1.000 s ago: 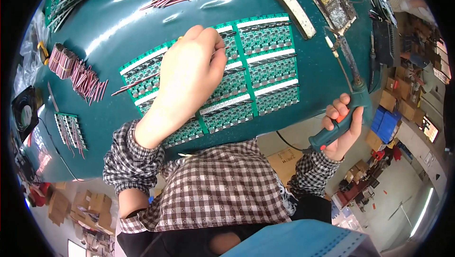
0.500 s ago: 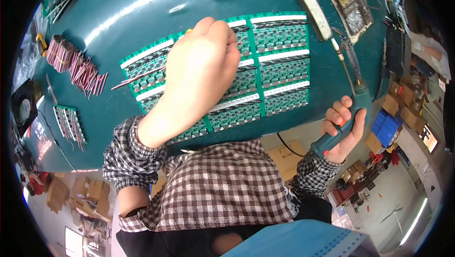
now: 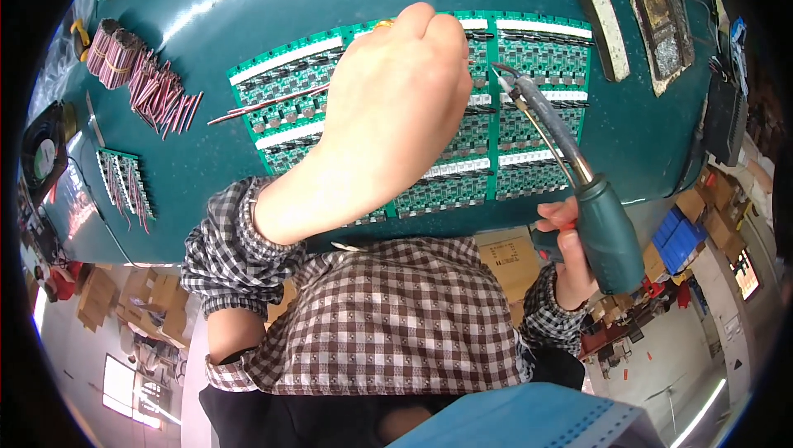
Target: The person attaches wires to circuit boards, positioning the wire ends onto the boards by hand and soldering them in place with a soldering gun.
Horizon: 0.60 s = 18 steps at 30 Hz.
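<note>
My left hand (image 3: 405, 93) is closed over the middle of a panel of green circuit boards (image 3: 537, 60). Its fingertips are mostly hidden beneath it. Thin red and black wires (image 3: 273, 105) run out from under that hand to the left, lying across the boards. In my right hand (image 3: 570, 254) is a green-handled soldering gun (image 3: 611, 233), with the fingers wrapped round its grip. The gun's tip (image 3: 497, 68) hangs over the upper part of the panel, just right of my left knuckles. Whether it touches a board I cannot tell.
Bundled red and black wires (image 3: 124, 60) lie at the left, above a small wired board (image 3: 124, 180). A black fan (image 3: 41, 155) stands at the left edge. Beyond the panel, right, are a long pale strip (image 3: 601, 18) and a stained metal tray (image 3: 661, 27).
My right hand has swung the soldering gun left, from beside the panel to over it, tip near my left hand. My left hand stays closed over the boards. The whole view has shifted somewhat.
</note>
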Each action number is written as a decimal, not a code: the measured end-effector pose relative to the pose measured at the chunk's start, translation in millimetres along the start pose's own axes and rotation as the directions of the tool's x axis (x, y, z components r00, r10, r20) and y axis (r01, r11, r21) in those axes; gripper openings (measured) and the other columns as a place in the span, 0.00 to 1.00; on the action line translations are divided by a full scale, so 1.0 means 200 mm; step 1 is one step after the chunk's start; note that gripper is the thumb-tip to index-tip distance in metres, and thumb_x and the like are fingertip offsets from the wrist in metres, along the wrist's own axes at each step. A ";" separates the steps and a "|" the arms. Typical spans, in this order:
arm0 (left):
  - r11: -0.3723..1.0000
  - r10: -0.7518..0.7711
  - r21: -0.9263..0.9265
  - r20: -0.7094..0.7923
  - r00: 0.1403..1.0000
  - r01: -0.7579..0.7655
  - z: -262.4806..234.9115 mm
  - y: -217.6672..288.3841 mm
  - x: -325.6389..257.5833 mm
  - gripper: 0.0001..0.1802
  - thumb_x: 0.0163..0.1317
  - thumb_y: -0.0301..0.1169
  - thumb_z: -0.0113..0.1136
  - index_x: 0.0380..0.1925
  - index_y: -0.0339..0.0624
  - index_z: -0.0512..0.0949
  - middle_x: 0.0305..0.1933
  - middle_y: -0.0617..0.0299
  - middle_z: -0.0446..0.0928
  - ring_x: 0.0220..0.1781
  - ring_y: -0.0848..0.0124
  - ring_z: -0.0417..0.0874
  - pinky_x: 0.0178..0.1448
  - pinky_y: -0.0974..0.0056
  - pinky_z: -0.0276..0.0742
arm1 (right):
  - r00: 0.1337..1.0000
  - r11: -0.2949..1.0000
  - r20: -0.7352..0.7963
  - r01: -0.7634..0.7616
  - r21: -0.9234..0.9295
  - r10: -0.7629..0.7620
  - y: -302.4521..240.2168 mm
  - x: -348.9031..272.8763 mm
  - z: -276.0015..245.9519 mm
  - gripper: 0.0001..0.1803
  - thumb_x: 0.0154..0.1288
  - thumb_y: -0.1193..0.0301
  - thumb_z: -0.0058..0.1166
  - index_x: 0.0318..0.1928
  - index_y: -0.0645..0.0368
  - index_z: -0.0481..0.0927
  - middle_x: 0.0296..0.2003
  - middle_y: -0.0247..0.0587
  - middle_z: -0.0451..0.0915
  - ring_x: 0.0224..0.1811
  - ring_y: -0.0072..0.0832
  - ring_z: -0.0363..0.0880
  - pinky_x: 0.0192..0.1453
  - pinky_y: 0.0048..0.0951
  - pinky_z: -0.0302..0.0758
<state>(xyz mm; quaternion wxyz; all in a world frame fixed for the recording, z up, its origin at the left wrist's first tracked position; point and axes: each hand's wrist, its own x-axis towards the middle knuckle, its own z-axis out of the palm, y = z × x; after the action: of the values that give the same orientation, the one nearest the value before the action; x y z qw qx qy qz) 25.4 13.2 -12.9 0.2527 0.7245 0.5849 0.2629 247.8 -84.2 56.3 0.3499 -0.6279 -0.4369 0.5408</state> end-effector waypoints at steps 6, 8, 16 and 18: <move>0.998 -0.048 -0.036 0.034 0.998 0.049 -0.02 0.00 0.00 0.06 0.52 0.23 0.60 0.29 0.41 0.73 0.28 0.59 0.72 0.29 0.61 0.78 0.32 0.61 0.72 | 0.999 0.996 0.010 -0.045 -0.072 0.046 0.00 0.00 -0.01 0.24 0.55 0.77 0.64 0.52 0.70 0.71 0.38 0.52 0.82 0.41 0.36 0.82 0.45 0.33 0.81; 0.998 -0.053 -0.033 0.038 0.998 0.055 -0.01 0.01 0.00 0.06 0.52 0.23 0.60 0.29 0.41 0.73 0.28 0.59 0.72 0.29 0.62 0.78 0.32 0.61 0.72 | 0.998 0.992 0.029 -0.058 -0.108 0.062 0.00 0.00 -0.02 0.27 0.54 0.78 0.64 0.54 0.70 0.70 0.38 0.53 0.82 0.42 0.37 0.83 0.45 0.35 0.81; 0.998 -0.062 -0.012 0.043 0.997 0.062 -0.01 0.01 0.01 0.06 0.51 0.23 0.60 0.28 0.41 0.73 0.27 0.59 0.71 0.29 0.62 0.77 0.32 0.61 0.71 | 0.999 0.993 0.016 -0.033 -0.111 0.035 0.03 -0.01 -0.02 0.29 0.53 0.79 0.65 0.55 0.70 0.69 0.37 0.52 0.82 0.42 0.37 0.83 0.46 0.36 0.81; 0.998 -0.062 -0.012 0.042 0.997 0.063 -0.01 0.01 0.01 0.06 0.51 0.23 0.60 0.28 0.41 0.73 0.27 0.59 0.71 0.28 0.62 0.77 0.32 0.61 0.71 | 0.999 0.992 0.027 -0.036 -0.123 0.039 0.03 0.00 -0.03 0.29 0.53 0.79 0.65 0.55 0.70 0.69 0.37 0.52 0.82 0.41 0.37 0.83 0.45 0.36 0.81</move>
<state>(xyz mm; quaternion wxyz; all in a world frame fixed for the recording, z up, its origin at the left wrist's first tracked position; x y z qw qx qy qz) 26.4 13.8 -10.0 0.2777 0.7094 0.6002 0.2437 254.3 -87.0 52.1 0.2942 -0.6484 -0.4622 0.5286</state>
